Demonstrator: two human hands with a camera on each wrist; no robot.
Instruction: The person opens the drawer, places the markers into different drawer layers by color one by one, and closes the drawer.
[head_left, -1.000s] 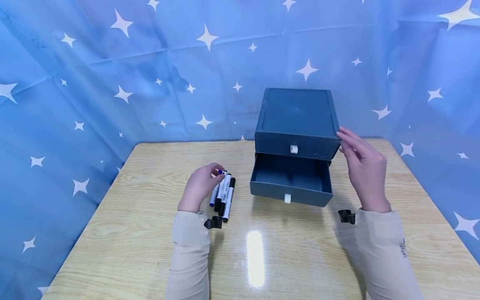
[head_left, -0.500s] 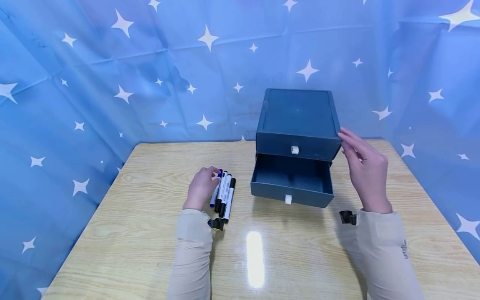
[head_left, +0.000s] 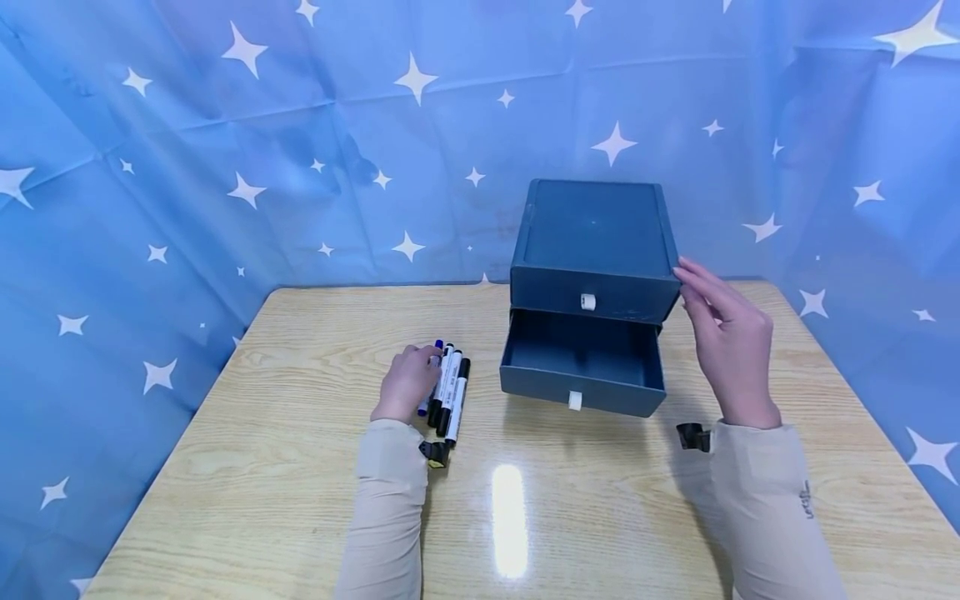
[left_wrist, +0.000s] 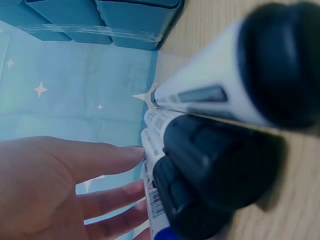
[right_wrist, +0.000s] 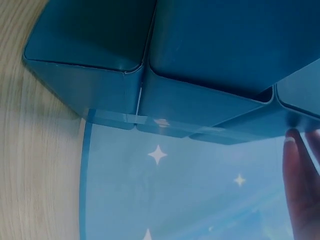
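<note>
Several white whiteboard markers lie side by side on the table in the head view. My left hand (head_left: 408, 383) is at the leftmost one, a blue-ended marker (left_wrist: 156, 202); thumb and fingers pinch it from either side, part of the fingers hidden behind it. Black-capped markers (head_left: 454, 396) lie against its right side. To the right stands a dark blue drawer unit (head_left: 596, 225) with its lower drawer (head_left: 581, 387) pulled out and nothing visible inside. My right hand (head_left: 731, 350) touches the unit's right front edge with extended fingertips.
The upper drawer (head_left: 555, 287) is closed and has a small white knob (head_left: 588, 302). Clear tape (right_wrist: 170, 122) runs across the unit's stacked sections. A blue star-patterned cloth (head_left: 337, 167) hangs behind the wooden table (head_left: 262, 467).
My left hand has shifted slightly nearer and lower, and its fingers have closed in on the blue-ended marker. My right hand stays at the drawer unit's edge.
</note>
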